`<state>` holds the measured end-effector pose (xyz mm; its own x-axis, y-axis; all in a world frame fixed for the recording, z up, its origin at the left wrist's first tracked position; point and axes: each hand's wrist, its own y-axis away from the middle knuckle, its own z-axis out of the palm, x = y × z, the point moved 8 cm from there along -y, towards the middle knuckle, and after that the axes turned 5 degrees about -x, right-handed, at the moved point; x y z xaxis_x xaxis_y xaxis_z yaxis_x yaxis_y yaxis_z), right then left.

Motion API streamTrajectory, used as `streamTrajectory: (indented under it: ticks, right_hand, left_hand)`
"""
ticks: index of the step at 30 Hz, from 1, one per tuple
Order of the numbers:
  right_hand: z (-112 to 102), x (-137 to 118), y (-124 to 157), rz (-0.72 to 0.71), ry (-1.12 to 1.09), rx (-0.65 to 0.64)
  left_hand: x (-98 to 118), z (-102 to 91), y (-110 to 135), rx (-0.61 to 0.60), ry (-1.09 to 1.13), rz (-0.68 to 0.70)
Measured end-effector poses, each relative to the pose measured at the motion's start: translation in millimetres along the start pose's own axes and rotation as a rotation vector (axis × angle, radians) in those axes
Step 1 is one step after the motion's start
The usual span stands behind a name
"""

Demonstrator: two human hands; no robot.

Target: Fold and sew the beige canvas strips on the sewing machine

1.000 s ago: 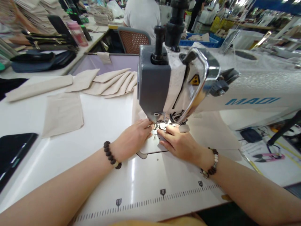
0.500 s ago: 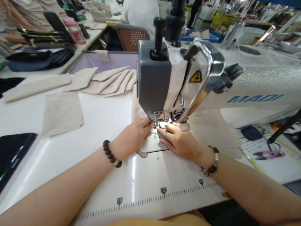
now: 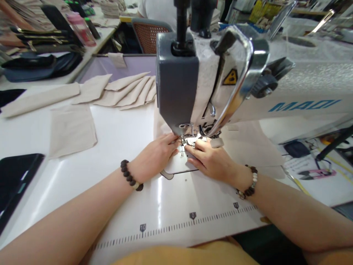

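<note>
Under the head of a sewing machine (image 3: 178,81), a beige fabric piece (image 3: 245,147) extends to both sides of the needle area. My left hand (image 3: 161,151) lies with fingers stretched out at the left of the presser foot (image 3: 182,140), fingertips against the fabric's near edge. To the right of the foot, my right hand (image 3: 211,158) rests with index finger extended and thumb apart, close to the metal needle plate (image 3: 176,165). Both hands press down rather than visibly grasp. The machine head and my fingers hide part of the fabric.
Beige fabric pieces (image 3: 127,90) overlap behind on the left; a separate square piece (image 3: 72,130) lies nearer. A dark phone-like slab (image 3: 19,184) is at far left. Pink-handled thread snips (image 3: 317,173) lie right. A seated person (image 3: 162,11) is beyond.
The camera view has shifted slightly, and the machine appears larger and higher. Both hands keep nearly the same place beside the presser foot; no clear fabric movement shows.
</note>
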<state>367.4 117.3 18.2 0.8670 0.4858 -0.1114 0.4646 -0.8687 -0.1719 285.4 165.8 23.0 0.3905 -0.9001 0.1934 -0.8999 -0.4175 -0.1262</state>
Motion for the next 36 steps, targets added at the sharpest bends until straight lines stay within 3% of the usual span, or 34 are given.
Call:
streamTrajectory:
  ticks: [10, 16, 22, 29, 36]
  right_hand:
    - [-3.1, -0.4, -0.7, -0.011, -0.004, 0.024]
    - [-11.4, -7.5, 6.4, -0.132, -0.108, 0.042]
    - [-18.5, -18.5, 13.4, -0.287, -0.094, 0.080]
    - [-20.4, -25.9, 18.4, -0.393, -0.091, 0.072]
    - [-16.8, -22.6, 14.8, -0.315, -0.068, 0.056]
  left_hand:
    - [-1.5, -0.9, -2.5, -0.029, -0.053, -0.003]
    - [30.0, -1.1, 17.3, -0.228, -0.161, -0.036]
    - [61.9, 1.9, 27.0, -0.324, -0.082, 0.117]
    - [62.4, -1.1, 26.5, -0.348, 0.049, 0.127]
    - [51.4, 0.6, 26.2, -0.254, 0.065, 0.087]
